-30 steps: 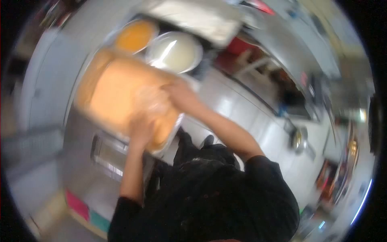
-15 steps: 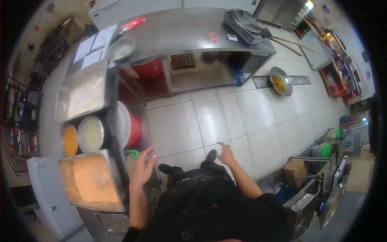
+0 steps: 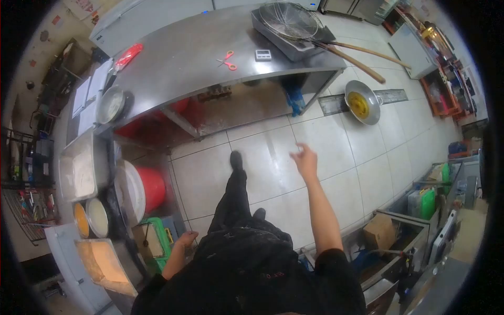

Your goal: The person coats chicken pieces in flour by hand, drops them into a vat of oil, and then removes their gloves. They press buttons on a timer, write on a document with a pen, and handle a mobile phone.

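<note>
My right hand hangs in the air over the tiled floor, its fingers apart and loosely bent, holding nothing. My left hand is low at my left side, near the green-rimmed container. Its fingers are slightly curled, and nothing shows in them. On the steel table in front lie red-handled scissors and a small white digital timer. A wire strainer with long wooden handles rests at the table's right end.
A metal wok with yellow liquid stands on the floor, front right. At left are a red bucket, a tray of white powder, two round containers and an orange-coated tray. A cardboard box sits at right.
I have stepped forward, and the table is nearer. My left hand has dropped down and back to my side; my right hand has swung forward. The left-hand trays have shifted back in view.
</note>
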A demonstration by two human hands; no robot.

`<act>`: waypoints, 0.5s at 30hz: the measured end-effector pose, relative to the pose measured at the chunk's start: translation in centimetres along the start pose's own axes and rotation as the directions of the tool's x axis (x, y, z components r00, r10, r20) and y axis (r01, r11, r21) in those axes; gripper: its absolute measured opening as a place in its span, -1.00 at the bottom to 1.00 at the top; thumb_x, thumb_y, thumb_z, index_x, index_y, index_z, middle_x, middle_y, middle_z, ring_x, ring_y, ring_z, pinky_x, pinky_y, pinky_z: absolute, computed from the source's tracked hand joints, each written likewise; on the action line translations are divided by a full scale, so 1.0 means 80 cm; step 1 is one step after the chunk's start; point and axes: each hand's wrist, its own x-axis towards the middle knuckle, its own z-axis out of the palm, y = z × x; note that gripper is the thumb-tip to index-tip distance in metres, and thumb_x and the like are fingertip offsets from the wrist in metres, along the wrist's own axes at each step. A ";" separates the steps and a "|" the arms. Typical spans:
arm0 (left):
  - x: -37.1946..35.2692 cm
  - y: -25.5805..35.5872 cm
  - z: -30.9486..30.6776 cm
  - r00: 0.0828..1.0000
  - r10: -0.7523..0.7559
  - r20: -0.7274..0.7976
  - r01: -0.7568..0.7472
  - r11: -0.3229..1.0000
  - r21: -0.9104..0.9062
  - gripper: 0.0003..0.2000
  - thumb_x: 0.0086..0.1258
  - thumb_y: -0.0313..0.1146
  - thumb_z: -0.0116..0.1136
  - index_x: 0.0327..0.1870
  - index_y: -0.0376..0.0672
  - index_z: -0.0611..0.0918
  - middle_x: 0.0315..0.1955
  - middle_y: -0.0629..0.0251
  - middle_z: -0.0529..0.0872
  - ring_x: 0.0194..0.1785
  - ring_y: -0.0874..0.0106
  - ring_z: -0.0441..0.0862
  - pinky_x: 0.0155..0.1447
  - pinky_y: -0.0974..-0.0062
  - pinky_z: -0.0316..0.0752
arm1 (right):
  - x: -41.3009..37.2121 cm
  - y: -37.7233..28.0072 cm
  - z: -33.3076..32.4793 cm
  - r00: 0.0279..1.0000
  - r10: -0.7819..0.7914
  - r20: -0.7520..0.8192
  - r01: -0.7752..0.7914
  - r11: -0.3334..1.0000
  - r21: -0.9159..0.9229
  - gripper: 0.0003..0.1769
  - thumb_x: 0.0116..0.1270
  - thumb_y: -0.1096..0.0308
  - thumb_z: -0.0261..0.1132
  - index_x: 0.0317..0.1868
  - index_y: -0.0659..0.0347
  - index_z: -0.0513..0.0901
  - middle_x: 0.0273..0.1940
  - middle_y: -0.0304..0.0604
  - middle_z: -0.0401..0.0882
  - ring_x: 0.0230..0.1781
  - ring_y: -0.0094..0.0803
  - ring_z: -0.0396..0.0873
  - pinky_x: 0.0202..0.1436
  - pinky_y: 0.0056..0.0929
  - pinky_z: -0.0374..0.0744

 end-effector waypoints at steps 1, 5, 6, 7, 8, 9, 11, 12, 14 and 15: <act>0.026 -0.010 -0.003 1.000 -0.006 0.010 0.006 1.000 -0.005 -0.36 0.51 0.17 0.19 0.37 -0.17 0.63 0.17 0.10 0.76 0.16 0.18 0.68 0.26 0.22 0.57 | 0.070 -0.010 0.011 1.000 -0.021 0.017 0.021 1.000 0.019 -0.64 0.44 0.32 0.37 0.20 0.15 0.69 -0.42 0.01 0.75 -0.40 0.00 0.73 -0.21 -0.12 0.67; 0.135 0.043 -0.047 0.989 0.046 0.142 -0.047 0.999 0.003 -0.35 0.50 0.18 0.19 0.46 -0.05 0.54 0.24 0.17 0.68 0.19 0.16 0.60 0.15 0.02 0.58 | 0.303 -0.087 0.046 0.998 -0.047 0.032 0.048 0.998 -0.040 -0.58 0.42 0.30 0.32 0.26 0.16 0.66 -0.08 0.14 0.76 -0.12 0.06 0.73 -0.07 -0.05 0.64; 0.152 0.073 -0.058 0.987 0.024 0.159 -0.014 0.997 -0.069 -0.36 0.50 0.19 0.17 0.46 -0.02 0.52 0.25 0.19 0.65 0.22 0.16 0.57 0.14 -0.03 0.58 | 0.355 -0.092 0.063 0.982 -0.180 -0.063 0.171 0.977 -0.131 -0.53 0.42 0.33 0.31 0.33 0.12 0.61 -0.08 0.12 0.70 -0.09 0.04 0.70 -0.03 -0.05 0.63; 0.165 0.119 -0.081 0.988 -0.036 0.152 0.060 0.986 -0.154 -0.36 0.50 0.21 0.16 0.44 -0.02 0.53 0.24 0.21 0.65 0.22 0.18 0.57 0.15 -0.03 0.57 | 0.393 -0.095 0.078 0.940 -0.313 -0.135 0.277 0.933 -0.230 -0.47 0.43 0.36 0.29 0.40 0.08 0.57 -0.07 0.09 0.65 -0.05 0.02 0.67 0.01 -0.06 0.62; 0.172 0.174 -0.105 0.985 -0.097 0.144 0.130 0.962 -0.241 -0.36 0.50 0.22 0.15 0.42 -0.03 0.54 0.23 0.22 0.66 0.22 0.20 0.56 0.15 -0.04 0.57 | 0.416 -0.105 0.088 0.948 -0.299 -0.115 0.267 0.936 -0.230 -0.47 0.43 0.36 0.29 0.40 0.08 0.57 -0.07 0.09 0.65 -0.05 0.02 0.67 0.01 -0.06 0.62; 0.174 0.238 -0.130 0.978 -0.158 0.136 0.195 0.925 -0.327 -0.37 0.50 0.24 0.15 0.40 -0.03 0.55 0.21 0.24 0.66 0.22 0.22 0.56 0.16 -0.05 0.57 | 0.448 -0.123 0.089 0.977 -0.211 -0.020 0.197 0.937 -0.288 -0.41 0.41 0.34 0.32 0.45 0.04 0.53 -0.01 0.06 0.59 0.02 0.01 0.62 0.07 -0.04 0.59; 0.183 0.368 -0.182 0.991 -0.135 0.020 0.134 0.925 -0.355 -0.36 0.50 0.28 0.14 0.37 -0.03 0.57 0.18 0.25 0.67 0.20 0.24 0.57 0.16 0.00 0.57 | 0.503 -0.137 0.091 0.992 -0.111 0.064 0.126 0.929 -0.347 -0.35 0.38 0.32 0.34 0.49 -0.01 0.49 0.04 0.04 0.53 0.08 0.00 0.57 0.13 -0.03 0.56; 0.192 0.415 -0.210 0.997 -0.080 0.007 0.077 0.939 -0.336 -0.36 0.51 0.28 0.13 0.37 -0.03 0.56 0.17 0.26 0.68 0.19 0.26 0.57 0.15 0.04 0.58 | 0.512 -0.137 0.096 0.989 -0.141 0.050 0.149 0.908 -0.392 -0.39 0.39 0.31 0.33 0.47 0.02 0.52 -0.01 -0.01 0.52 0.05 -0.06 0.56 0.08 -0.06 0.54; 0.213 0.474 -0.262 1.000 0.024 -0.009 -0.026 0.960 -0.279 -0.39 0.54 0.25 0.12 0.37 -0.03 0.57 0.14 0.29 0.69 0.15 0.33 0.58 0.08 0.17 0.59 | 0.521 -0.136 0.104 0.989 -0.145 0.041 0.148 0.890 -0.431 -0.42 0.40 0.29 0.32 0.44 0.05 0.55 -0.07 -0.05 0.51 0.01 -0.13 0.55 0.03 -0.09 0.53; 0.224 0.498 -0.282 0.997 0.077 -0.013 -0.078 0.966 -0.248 -0.41 0.55 0.22 0.12 0.36 -0.03 0.59 0.11 0.31 0.70 0.11 0.38 0.59 0.02 0.26 0.60 | 0.528 -0.135 0.103 0.987 -0.144 0.074 0.162 0.891 -0.424 -0.41 0.40 0.27 0.33 0.44 0.04 0.55 -0.06 -0.07 0.51 0.01 -0.15 0.55 0.01 -0.10 0.52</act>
